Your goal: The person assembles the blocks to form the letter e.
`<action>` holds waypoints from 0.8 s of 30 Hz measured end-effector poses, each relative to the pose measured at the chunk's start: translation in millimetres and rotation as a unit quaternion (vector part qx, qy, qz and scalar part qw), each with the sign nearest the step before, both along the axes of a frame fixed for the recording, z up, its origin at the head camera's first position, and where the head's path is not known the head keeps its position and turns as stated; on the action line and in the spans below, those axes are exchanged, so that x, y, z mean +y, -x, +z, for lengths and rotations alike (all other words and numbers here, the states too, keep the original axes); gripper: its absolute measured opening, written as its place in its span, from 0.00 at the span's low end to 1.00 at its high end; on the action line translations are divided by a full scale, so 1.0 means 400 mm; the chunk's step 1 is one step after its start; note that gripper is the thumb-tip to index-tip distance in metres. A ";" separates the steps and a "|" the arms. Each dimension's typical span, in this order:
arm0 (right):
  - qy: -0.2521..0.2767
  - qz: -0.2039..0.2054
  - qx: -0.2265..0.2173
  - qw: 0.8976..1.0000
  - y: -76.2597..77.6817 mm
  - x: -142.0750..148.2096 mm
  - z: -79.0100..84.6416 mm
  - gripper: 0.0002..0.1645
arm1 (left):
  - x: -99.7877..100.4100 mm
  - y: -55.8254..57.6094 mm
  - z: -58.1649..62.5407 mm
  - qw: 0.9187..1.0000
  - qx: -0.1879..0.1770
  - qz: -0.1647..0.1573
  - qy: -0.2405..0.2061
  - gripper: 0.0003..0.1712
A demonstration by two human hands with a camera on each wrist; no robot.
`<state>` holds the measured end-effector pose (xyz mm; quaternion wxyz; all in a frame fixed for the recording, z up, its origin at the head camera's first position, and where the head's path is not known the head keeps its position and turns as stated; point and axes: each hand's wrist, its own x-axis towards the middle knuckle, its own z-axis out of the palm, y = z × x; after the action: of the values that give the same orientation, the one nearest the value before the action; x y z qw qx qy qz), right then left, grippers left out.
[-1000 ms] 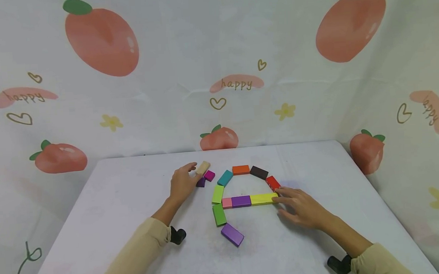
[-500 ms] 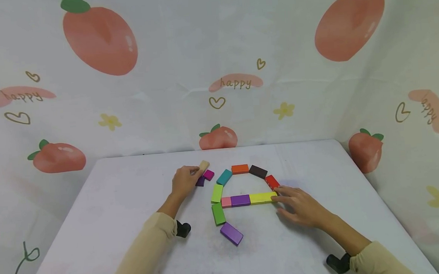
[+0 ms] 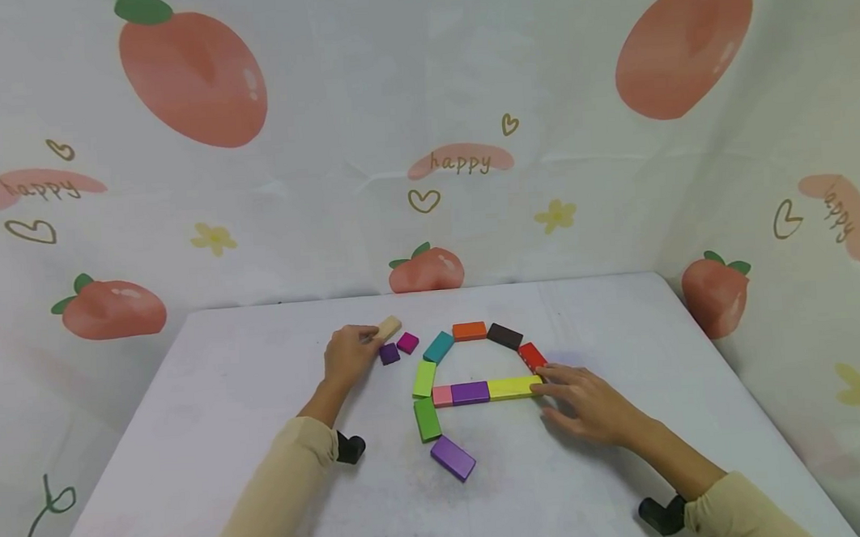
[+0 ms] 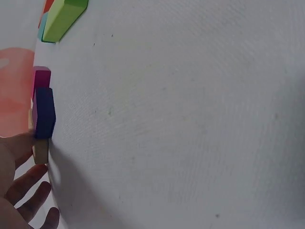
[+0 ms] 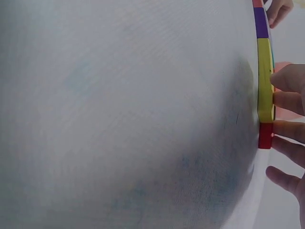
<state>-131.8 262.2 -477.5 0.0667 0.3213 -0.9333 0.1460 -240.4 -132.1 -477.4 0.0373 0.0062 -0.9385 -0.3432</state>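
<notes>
My left hand (image 3: pixel 349 356) pinches a beige wooden block (image 3: pixel 388 328) at its near end, thumb on one side and fingers on the other. In the left wrist view, a dark purple block (image 4: pixel 45 113) partly covers that beige block (image 4: pixel 41 151). Beside them lies a magenta block (image 3: pixel 408 343). My right hand (image 3: pixel 590 406) rests with loosely extended fingers at the right end of a yellow block (image 3: pixel 512 388) and a red block (image 3: pixel 532 357). In the right wrist view, its fingertips (image 5: pixel 279 128) are right at the red block's side.
Blocks form an arch: light green (image 3: pixel 424 379), teal (image 3: pixel 438 347), orange (image 3: pixel 470 331) and dark brown (image 3: pixel 505 336). A pink block (image 3: pixel 442 396) and purple block (image 3: pixel 470 393) continue the yellow crossbar. Green (image 3: pixel 427 420) and violet (image 3: pixel 453 458) blocks extend toward me on the white table (image 3: pixel 191 443).
The left hand has closed its fingers on the beige block and drawn it slightly left, away from the magenta and dark purple blocks. The right hand has stayed in place.
</notes>
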 end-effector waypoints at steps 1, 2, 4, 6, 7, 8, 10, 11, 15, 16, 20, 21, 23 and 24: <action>0.000 0.000 0.000 1.000 0.001 0.000 -0.001 0.22 | -0.003 0.000 0.001 1.000 0.002 -0.001 0.001 0.19; -0.001 0.000 -0.001 1.000 0.001 0.000 -0.001 0.22 | -0.006 -0.001 0.001 1.000 0.004 -0.003 0.000 0.19; -0.003 0.000 -0.001 1.000 0.002 0.000 -0.003 0.22 | -0.014 -0.003 0.001 1.000 0.010 -0.008 0.001 0.19; -0.006 0.000 -0.003 1.000 0.003 0.000 -0.004 0.22 | -0.023 -0.004 -0.002 1.000 0.016 -0.017 0.006 0.19; -0.007 0.000 -0.004 1.000 0.003 0.001 -0.004 0.22 | -0.027 -0.006 -0.003 1.000 0.021 -0.022 0.008 0.19; -0.009 -0.001 -0.004 1.000 0.002 0.001 -0.004 0.22 | -0.032 -0.008 -0.005 0.999 0.025 -0.026 0.007 0.19; -0.011 -0.002 -0.005 1.000 0.002 0.002 -0.004 0.22 | -0.042 -0.013 -0.008 0.999 0.038 -0.035 0.006 0.20; -0.011 -0.003 -0.005 1.000 0.002 0.002 -0.003 0.22 | -0.047 -0.015 -0.009 0.998 0.047 -0.039 0.005 0.20; -0.009 -0.003 0.000 1.000 0.001 0.002 -0.002 0.22 | -0.064 -0.026 -0.013 0.995 0.083 -0.047 0.003 0.23; -0.008 -0.003 0.002 1.000 0.001 0.002 -0.002 0.22 | -0.067 -0.029 -0.014 0.995 0.091 -0.049 0.003 0.23; 0.001 -0.001 0.008 1.000 -0.001 0.000 -0.001 0.22 | -0.072 -0.044 -0.016 0.991 0.122 -0.060 -0.005 0.26; 0.002 -0.001 0.009 1.000 -0.001 0.000 -0.001 0.22 | -0.071 -0.049 -0.016 0.989 0.130 -0.063 -0.011 0.27; 0.005 0.000 0.011 1.000 -0.001 -0.001 -0.001 0.22 | -0.064 -0.058 -0.016 0.986 0.147 -0.070 -0.023 0.28; 0.007 0.000 0.012 1.000 -0.001 -0.001 -0.001 0.22 | -0.059 -0.063 -0.016 0.985 0.155 -0.075 -0.029 0.28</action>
<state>-131.2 261.7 -477.8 0.0798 0.3228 -0.9312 0.1491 -215.1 -155.6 -483.8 0.1564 -0.1169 -0.9089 -0.3685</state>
